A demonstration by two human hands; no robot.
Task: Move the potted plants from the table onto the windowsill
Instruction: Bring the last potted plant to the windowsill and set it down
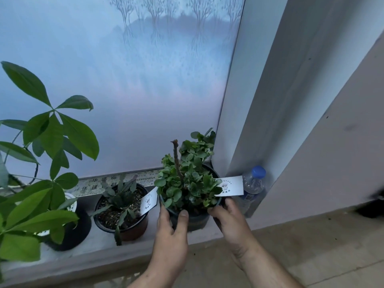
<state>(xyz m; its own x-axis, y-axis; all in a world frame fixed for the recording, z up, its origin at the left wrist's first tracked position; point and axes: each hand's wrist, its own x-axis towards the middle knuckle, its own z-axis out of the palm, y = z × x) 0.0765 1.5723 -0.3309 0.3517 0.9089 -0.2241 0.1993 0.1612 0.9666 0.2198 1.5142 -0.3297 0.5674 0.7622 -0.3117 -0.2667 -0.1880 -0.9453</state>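
Note:
A small-leaved green plant in a dark pot (194, 220) stands at the right end of the grey windowsill (104, 249). My left hand (171, 231) grips the pot's left side with the thumb on its front. My right hand (230, 222) grips its right side. A white tag (230, 186) sticks out of this pot to the right. To its left on the sill sits a brown pot (122, 215) with spiky leaves and a white tag. Further left is a large-leaved plant (41, 183) in a black pot.
A clear water bottle with a blue cap (252, 189) stands in the corner right of the held pot, against the white window frame (259, 100). Frosted glass rises behind the sill. The tiled floor (291, 256) lies below and to the right.

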